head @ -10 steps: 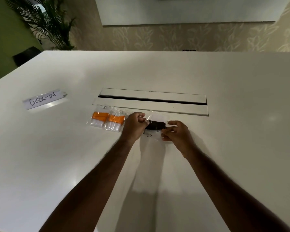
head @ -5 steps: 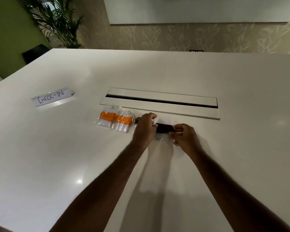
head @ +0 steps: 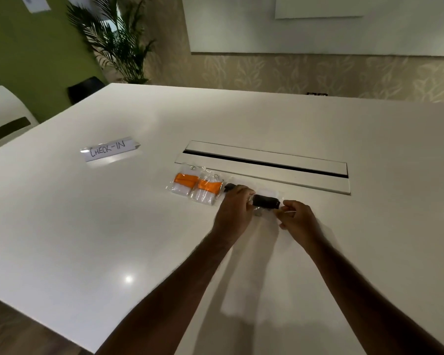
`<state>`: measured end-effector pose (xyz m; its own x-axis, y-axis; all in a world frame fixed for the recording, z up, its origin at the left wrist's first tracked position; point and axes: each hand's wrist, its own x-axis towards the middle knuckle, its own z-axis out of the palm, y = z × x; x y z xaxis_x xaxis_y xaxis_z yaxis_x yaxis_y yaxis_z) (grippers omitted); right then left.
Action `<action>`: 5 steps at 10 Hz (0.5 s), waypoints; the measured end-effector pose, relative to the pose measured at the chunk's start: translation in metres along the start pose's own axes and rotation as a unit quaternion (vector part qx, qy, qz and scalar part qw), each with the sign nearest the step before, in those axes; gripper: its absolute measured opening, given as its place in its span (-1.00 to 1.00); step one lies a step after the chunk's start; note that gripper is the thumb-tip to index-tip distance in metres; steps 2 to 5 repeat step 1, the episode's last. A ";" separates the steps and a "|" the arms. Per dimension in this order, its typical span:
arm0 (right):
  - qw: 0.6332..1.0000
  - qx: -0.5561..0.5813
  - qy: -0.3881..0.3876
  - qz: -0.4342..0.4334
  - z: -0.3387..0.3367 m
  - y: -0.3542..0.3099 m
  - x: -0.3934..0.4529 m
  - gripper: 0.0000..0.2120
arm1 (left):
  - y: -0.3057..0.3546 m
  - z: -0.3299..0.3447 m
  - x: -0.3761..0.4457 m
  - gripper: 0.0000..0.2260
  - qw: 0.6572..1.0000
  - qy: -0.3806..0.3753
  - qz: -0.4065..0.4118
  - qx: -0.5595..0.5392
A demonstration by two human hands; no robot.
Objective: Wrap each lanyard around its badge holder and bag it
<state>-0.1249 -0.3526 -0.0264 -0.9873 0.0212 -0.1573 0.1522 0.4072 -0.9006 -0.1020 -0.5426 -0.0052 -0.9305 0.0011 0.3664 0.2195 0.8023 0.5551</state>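
Now we've got our left hand (head: 235,206) pinching one end of the black-wrapped badge holder (head: 265,201) and our right hand (head: 296,217) pinching the other, likely steadying the bundle. Just left, two clear bags (head: 195,187) each hold an orange-wrapped holder on the table (head: 87,226).

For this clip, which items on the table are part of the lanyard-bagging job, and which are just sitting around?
Part of the job:
- black-wrapped badge holder, held at its ends by the left hand and right hand
- two bagged orange-lanyard holders

Just lying about:
- CHECK-IN sign
- cable hatch in the table
- potted plant
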 end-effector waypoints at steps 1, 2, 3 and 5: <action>1.000 -0.027 0.004 -0.010 -0.001 -0.002 -0.011 -0.49 | -0.006 0.000 -0.010 -0.74 0.999 0.012 0.022 0.028; 1.000 -0.027 0.004 -0.010 -0.001 -0.002 -0.011 -0.49 | -0.006 0.000 -0.010 -0.74 0.999 0.012 0.022 0.028; 1.000 -0.027 0.004 -0.010 -0.001 -0.002 -0.011 -0.49 | -0.006 0.000 -0.010 -0.74 0.999 0.012 0.022 0.028; 1.000 -0.027 0.004 -0.010 -0.001 -0.002 -0.011 -0.49 | -0.006 0.000 -0.010 -0.74 0.999 0.012 0.022 0.028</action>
